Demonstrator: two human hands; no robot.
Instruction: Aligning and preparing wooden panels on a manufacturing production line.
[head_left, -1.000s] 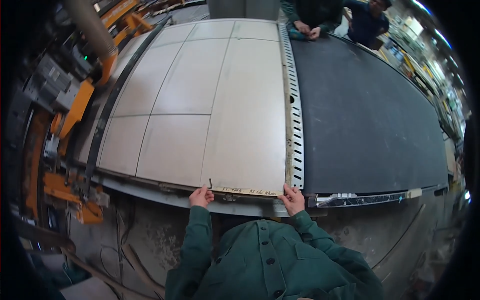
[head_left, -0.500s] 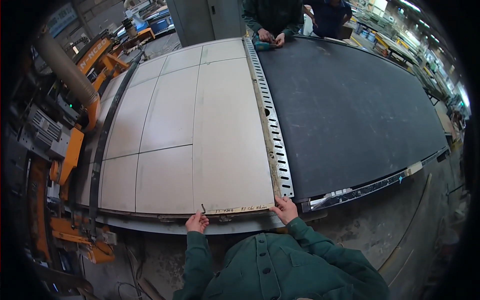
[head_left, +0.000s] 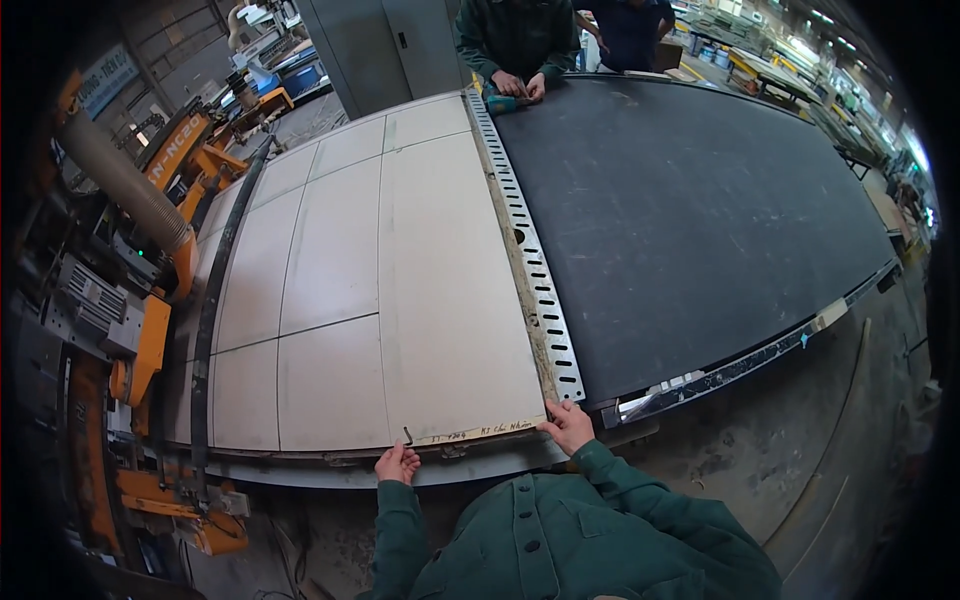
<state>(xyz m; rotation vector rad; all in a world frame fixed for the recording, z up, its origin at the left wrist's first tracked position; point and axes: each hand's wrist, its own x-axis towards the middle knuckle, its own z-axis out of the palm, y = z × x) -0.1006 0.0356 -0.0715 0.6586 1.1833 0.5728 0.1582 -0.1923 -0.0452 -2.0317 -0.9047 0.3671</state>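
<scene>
A large pale board (head_left: pixel 330 260), scored into rectangles by dark lines, lies on a machine bed. Along its near edge runs a narrow yellowish strip (head_left: pixel 480 433) with handwriting. My right hand (head_left: pixel 568 428) closes on the board's near right corner, thumb and fingertips at the edge. At the strip's left end my left hand (head_left: pixel 398 464) is closed, its fingers curled and its fingertips against the near edge. Just above those fingertips is a small dark hooked piece (head_left: pixel 407 436); whether it is held or lies on the board I cannot tell.
A slotted metal rail (head_left: pixel 530 255) separates the board from a dark table (head_left: pixel 700 230). Orange machine parts (head_left: pixel 150 340) and a ribbed hose (head_left: pixel 130 185) stand left. Across the table a co-worker's hands (head_left: pixel 522 88) hold a green power tool (head_left: pixel 503 103); another person stands beside.
My view has shifted slightly, so the board and machine appear lower and farther left. Both my hands keep their places at the board's near edge.
</scene>
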